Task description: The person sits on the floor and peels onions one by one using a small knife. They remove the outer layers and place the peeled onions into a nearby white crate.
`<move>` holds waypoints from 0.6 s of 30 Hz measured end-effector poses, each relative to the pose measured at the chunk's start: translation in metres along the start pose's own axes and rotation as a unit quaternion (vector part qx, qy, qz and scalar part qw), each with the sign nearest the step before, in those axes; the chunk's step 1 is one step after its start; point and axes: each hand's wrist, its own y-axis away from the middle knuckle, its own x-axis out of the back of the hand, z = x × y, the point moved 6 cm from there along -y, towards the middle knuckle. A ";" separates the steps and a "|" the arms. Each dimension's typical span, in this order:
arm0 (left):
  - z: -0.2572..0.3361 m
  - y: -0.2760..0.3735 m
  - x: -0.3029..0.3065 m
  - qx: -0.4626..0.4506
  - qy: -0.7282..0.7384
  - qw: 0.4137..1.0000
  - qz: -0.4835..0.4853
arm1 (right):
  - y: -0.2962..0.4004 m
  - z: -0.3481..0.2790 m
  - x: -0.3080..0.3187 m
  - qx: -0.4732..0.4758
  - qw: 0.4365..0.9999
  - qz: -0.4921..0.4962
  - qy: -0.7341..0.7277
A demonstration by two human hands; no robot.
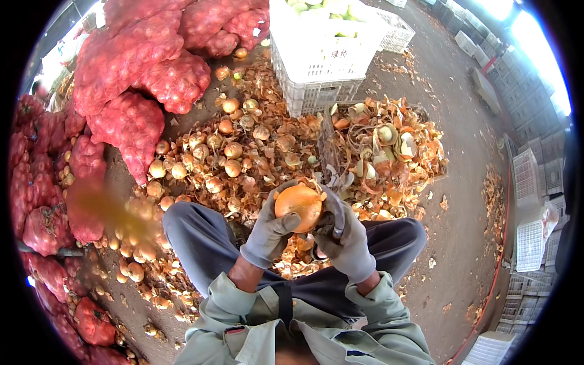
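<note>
A peeled-looking golden onion [299, 208] is held up between my two gloved hands, above the gap between my bent knees. My left hand [269, 232], in a grey work glove, wraps its far side with the fingers and presses the thumb on its near side. My right hand [349, 246], in a matching glove, is at the onion's right side. A curved grey tool [338, 214], metal by its look, lies in the right hand; its blade cannot be made out. Loose onions [232, 159] and dry skins [278, 141] cover the floor beyond my hands.
Red mesh sacks of onions [127, 59] are piled at left. Stacked white plastic crates [315, 64], the upper holding pale green produce, stand ahead. A low container heaped with onion skins [388, 150] is right of centre. More crates [529, 246] line the right side.
</note>
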 end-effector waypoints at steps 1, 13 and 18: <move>-0.003 0.000 0.003 0.000 0.040 0.999 -0.009 | 0.001 -0.002 0.002 0.029 0.997 -0.008 0.066; -0.007 0.004 0.003 -0.011 0.029 0.998 0.045 | 0.004 0.000 0.001 -0.006 0.939 -0.030 0.342; -0.012 0.002 -0.005 -0.014 -0.029 0.999 0.042 | 0.002 0.005 -0.001 -0.046 0.933 -0.021 0.355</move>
